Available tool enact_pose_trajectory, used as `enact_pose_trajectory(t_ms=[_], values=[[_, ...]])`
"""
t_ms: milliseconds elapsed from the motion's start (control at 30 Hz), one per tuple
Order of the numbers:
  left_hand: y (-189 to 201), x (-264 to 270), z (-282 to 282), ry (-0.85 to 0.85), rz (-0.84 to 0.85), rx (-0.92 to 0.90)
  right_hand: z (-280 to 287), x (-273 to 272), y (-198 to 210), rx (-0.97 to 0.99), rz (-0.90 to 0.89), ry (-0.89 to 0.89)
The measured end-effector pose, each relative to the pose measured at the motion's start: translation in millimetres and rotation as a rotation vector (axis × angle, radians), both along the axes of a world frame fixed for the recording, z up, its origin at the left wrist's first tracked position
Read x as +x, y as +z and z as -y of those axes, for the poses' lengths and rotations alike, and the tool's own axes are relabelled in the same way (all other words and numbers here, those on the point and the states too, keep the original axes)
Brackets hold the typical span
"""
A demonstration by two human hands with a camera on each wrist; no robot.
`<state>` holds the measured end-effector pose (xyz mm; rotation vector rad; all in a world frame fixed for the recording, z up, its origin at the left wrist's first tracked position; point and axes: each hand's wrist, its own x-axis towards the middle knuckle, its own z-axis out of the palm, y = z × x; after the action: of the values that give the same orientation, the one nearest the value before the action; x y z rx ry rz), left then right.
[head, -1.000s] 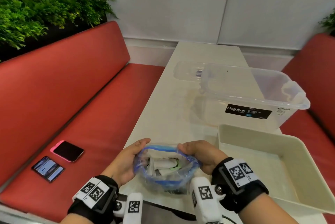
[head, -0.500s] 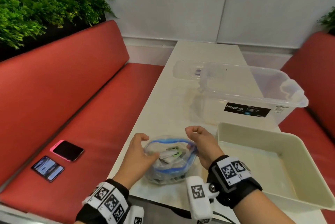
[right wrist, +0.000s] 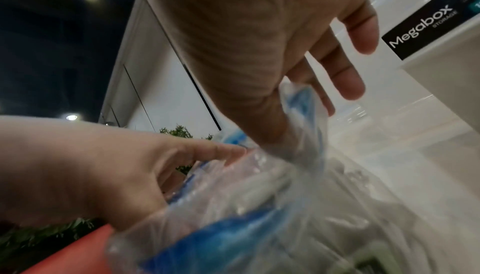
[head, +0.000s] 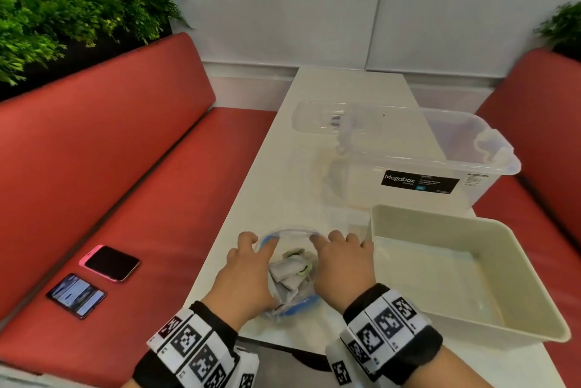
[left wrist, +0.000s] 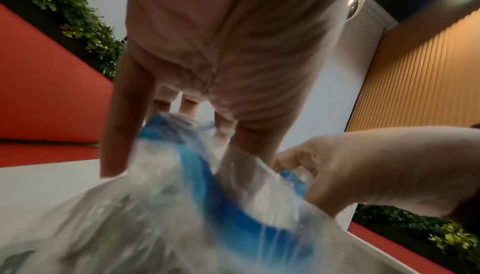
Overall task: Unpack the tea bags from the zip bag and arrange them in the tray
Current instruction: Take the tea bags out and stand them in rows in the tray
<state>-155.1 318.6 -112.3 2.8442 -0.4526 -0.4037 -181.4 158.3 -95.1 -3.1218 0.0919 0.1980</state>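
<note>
Both hands are working the mouth of the zip bag (head: 290, 265), which is sitting on the near end of the white table (head: 314, 142), just left of the cream tray (head: 531, 280). Left hand (head: 243, 274) is gripping the bag's left rim, thumb inside the opening and fingers (left wrist: 122, 114) down the outside; left wrist view is showing the blue zip strip bunched against them. Right hand (head: 342, 265) is pinching the right rim between thumb and index finger, the other fingers (right wrist: 348, 77) loosely spread over the table. The bag mouth is being held wide, blue zip band curving round it. Several white tea bags (head: 287, 274) are lying piled inside the bag, 1 showing a green tag. Tray is lying on the table's right near corner, none of the tea bags in it. Behind the tray a clear Megabox storage box (head: 408, 167) is standing, with its clear lid (head: 317, 119) lying beside it at the far left. On the red bench seat (head: 125, 186) to the left, 2 phones are lying side by side: a pink-cased phone (head: 110, 263) and a lit-screen phone (head: 76, 295). Both wrist views are blurred on the plastic
</note>
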Motion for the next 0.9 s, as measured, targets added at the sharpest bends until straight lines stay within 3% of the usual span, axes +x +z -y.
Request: enact_pose_trajectory(t_ms=[133,267,333,667,767,900], values=[[10.9,8.8,8.5,-0.017,0.028,-0.027,14.8,3.6,19.4,-0.09,0.001,0.03],[23.0,22.9,19.0,-0.001,0.142,-0.213,36.1,11.5,37.6,-0.156,0.078,0.021],[20.3,26.8,25.2,-0.014,0.123,-0.28,46.8,15.4,41.8,-0.158,0.082,-0.001],[-14.3,20.8,56.0,0.007,-0.008,-0.283,67.8,20.5,16.4,-0.09,-0.035,0.059],[-10.4,20.8,65.1,0.06,0.049,-0.175,72.1,20.7,16.6,-0.036,-0.038,0.058],[0.6,18.2,91.0,-0.016,0.193,0.113,76.1,20.9,13.7,0.025,0.001,0.087]])
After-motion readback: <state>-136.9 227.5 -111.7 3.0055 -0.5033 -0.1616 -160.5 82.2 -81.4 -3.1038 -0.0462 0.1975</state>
